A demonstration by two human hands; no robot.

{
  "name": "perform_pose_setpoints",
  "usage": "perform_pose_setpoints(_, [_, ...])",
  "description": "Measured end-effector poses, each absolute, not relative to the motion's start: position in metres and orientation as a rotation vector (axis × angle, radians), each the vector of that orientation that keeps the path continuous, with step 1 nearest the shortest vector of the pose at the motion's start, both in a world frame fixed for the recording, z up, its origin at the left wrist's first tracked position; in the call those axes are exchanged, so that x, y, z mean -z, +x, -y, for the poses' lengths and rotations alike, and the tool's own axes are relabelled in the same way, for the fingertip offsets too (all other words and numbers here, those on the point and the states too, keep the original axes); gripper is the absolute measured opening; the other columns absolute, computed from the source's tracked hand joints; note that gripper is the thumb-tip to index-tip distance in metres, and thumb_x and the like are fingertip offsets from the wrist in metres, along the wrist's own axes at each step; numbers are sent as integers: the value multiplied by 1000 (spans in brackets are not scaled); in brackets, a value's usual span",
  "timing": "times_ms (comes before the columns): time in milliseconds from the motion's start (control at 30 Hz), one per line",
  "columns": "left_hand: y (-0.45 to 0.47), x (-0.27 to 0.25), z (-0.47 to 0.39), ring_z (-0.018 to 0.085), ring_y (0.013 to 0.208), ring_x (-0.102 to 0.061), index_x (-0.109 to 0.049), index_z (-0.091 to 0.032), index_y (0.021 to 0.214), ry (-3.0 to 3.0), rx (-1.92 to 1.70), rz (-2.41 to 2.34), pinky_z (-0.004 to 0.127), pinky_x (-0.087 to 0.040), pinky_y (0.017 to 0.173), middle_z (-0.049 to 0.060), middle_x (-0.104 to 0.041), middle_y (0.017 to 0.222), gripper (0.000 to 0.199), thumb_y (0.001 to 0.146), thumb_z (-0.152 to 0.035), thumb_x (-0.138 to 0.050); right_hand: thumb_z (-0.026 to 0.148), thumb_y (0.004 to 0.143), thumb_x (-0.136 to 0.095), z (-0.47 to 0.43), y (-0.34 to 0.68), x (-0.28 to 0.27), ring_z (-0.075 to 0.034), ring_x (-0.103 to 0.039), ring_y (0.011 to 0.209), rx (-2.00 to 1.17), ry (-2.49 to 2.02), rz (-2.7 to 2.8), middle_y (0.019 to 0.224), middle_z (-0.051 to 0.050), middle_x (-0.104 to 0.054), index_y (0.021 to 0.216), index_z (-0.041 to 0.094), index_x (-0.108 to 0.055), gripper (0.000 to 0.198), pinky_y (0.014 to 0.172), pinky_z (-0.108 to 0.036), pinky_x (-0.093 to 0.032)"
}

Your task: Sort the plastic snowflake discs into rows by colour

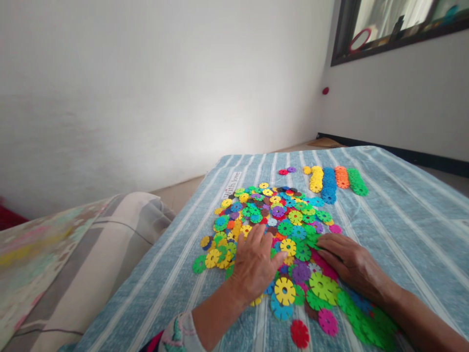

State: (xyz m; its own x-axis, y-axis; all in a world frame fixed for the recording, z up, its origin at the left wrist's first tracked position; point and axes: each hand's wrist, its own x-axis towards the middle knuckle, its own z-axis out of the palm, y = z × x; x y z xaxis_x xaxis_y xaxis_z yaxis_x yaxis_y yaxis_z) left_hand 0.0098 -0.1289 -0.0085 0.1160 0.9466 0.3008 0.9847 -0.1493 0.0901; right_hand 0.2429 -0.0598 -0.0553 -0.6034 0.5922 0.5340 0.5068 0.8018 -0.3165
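Observation:
A pile of plastic snowflake discs (295, 217) in many colours covers the middle of the striped cloth. My left hand (255, 261) lies palm down on the pile's near left part, fingers spread, with no disc seen gripped. A yellow disc (285, 291) lies just below its thumb. At the pile's right edge rests my right hand (355, 261), its fingers stretched out to the left, touching green and pink discs; what is under the palm is hidden. Below my right forearm is a run of overlapping green discs (361, 318). A red disc (300, 334) lies apart near the front.
Sorted rows of yellow (316, 179), blue (329, 187), orange (342, 177) and green discs (357, 182) lie at the back. A red disc (283, 172) and a purple disc (291, 169) sit left of them. Bedding (124, 234) is at left; a white wall (164, 88) stands behind.

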Motion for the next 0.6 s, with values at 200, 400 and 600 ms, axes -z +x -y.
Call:
perform_pose_setpoints(200, [5, 17, 124, 34, 125, -42, -59, -14, 107, -2327, 367, 2002, 53, -40, 98, 18, -48, 133, 44, 80, -49, -59, 29, 93, -42, 60, 244, 57, -20, -64, 90, -156, -818, 2362, 98, -8, -68, 98, 20, -63, 23, 80, -35, -53])
perform_pose_setpoints(400, [12, 27, 129, 31, 122, -46, -58, -13, 110, -2497, 535, 1805, 49, -40, 102, 17, -53, 128, 47, 77, -46, -64, 29, 94, -42, 59, 243, 58, -20, -64, 90, -141, -811, 2370, 98, -8, -68, 99, 19, -61, 22, 81, -36, -53])
perform_pose_setpoints(600, [8, 20, 128, 32, 121, -47, -60, -15, 107, -2422, 536, 1799, 50, -40, 100, 16, -55, 127, 41, 79, -46, -61, 29, 94, -42, 60, 243, 57, -20, -63, 91, -140, -803, 2370, 98, -7, -68, 98, 20, -61, 21, 80, -35, -52])
